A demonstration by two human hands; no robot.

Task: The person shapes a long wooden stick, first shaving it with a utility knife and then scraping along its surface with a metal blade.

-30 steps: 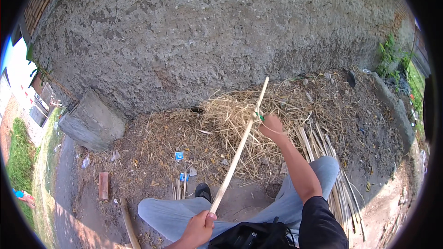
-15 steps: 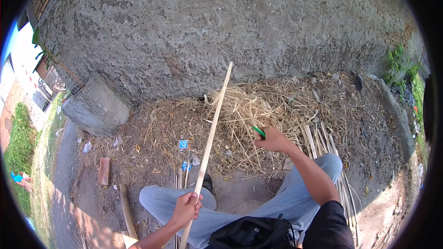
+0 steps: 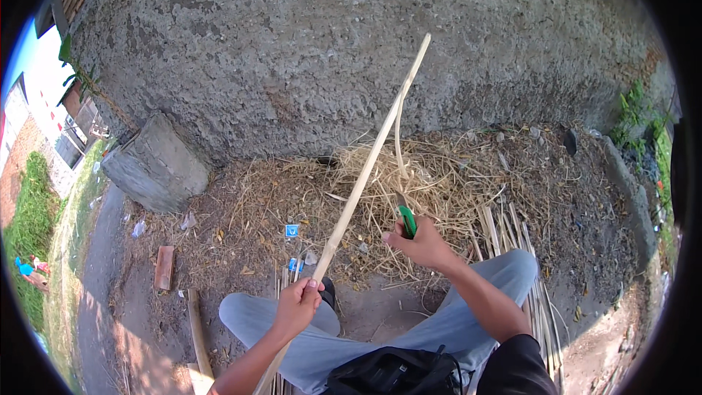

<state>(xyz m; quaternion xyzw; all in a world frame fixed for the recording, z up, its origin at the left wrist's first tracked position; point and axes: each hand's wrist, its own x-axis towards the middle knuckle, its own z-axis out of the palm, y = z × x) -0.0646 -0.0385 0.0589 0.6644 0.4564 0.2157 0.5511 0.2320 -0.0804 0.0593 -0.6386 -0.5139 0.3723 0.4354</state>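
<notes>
Where the rough grey wall (image 3: 351,36) fills the upper frame and meets the ground, we see a heap of straw-like shavings (image 3: 409,183) at centre, a concrete block (image 3: 157,164) at left and split bamboo strips (image 3: 512,241) at lower right; bare dirt lies open at left of our knees. Our left hand (image 3: 296,307), low centre, is fully closed around the long bamboo stick (image 3: 365,168), which slants up to the upper centre. Our right hand (image 3: 424,245) is closed on a green-handled knife (image 3: 406,221) just right of the stick, a thin peel curling up from it
</notes>
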